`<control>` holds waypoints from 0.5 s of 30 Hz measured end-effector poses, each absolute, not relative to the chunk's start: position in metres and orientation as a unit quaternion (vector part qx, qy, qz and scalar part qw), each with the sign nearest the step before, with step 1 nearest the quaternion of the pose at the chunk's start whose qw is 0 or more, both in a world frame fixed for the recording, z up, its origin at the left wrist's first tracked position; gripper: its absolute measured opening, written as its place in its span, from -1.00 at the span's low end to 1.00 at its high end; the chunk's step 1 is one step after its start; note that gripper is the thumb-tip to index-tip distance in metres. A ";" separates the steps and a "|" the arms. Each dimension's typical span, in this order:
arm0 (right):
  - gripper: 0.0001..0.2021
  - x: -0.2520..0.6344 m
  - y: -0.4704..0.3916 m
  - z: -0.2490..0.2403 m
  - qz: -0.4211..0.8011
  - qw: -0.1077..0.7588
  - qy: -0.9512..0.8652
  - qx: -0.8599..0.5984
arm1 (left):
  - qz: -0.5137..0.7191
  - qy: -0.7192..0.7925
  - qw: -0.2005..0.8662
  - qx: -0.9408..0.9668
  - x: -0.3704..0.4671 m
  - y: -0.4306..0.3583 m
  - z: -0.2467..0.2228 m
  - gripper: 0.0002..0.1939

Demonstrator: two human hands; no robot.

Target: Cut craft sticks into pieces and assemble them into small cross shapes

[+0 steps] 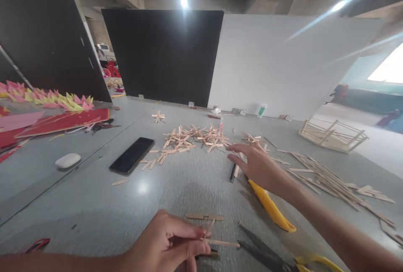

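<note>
In left hand (pixel 170 240), grip pinched closed: crossed wooden craft sticks (pixel 224 243), near centre of counter (pixel 103 205). At right hand (pixel 256 165), grip loosely parted, nothing visibly held: black pen (pixel 232 173), nearby. Far centre: craft-stick pile (pixel 181 138). Near right: scissors (pixel 262 247).

From my end I can make out one slender, pale wooden stick (pixel 225 244), gripped at the near middle of the scene. It points right and looks almost level. A thinner pale strip (pixel 210 226) meets it at the grip and slants toward the far side; how they join is too hidden for me to tell. Farther off, around the middle, I see a loose pile of short, flat wooden sticks (pixel 180 138), many overlapping in crosses and star shapes. It spreads from left to right, thinning at its near left edge.
</note>
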State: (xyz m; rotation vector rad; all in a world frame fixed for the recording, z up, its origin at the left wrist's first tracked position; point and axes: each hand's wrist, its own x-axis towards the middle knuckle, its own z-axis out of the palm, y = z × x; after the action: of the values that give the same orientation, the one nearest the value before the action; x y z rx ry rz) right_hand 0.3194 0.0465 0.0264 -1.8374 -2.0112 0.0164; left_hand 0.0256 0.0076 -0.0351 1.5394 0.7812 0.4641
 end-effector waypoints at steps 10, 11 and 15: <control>-0.17 0.337 0.047 0.019 0.006 0.258 -0.727 -0.636 | 0.166 0.268 0.582 0.750 0.024 0.010 -0.039 -0.61; -0.16 0.341 0.049 0.018 0.007 0.251 -0.741 -0.623 | 0.168 0.238 0.569 0.769 0.022 0.009 -0.036 -0.61; -0.46 0.348 0.050 0.018 0.049 0.192 -0.785 -0.587 | 0.182 0.146 0.530 0.815 0.015 -0.001 -0.015 -0.54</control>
State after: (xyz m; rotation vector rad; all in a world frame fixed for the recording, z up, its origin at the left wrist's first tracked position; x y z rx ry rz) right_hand 0.3483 0.0503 0.0184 -1.6469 -2.2038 0.1376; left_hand 0.0147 -0.0006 -0.0146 1.9463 0.3485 0.4335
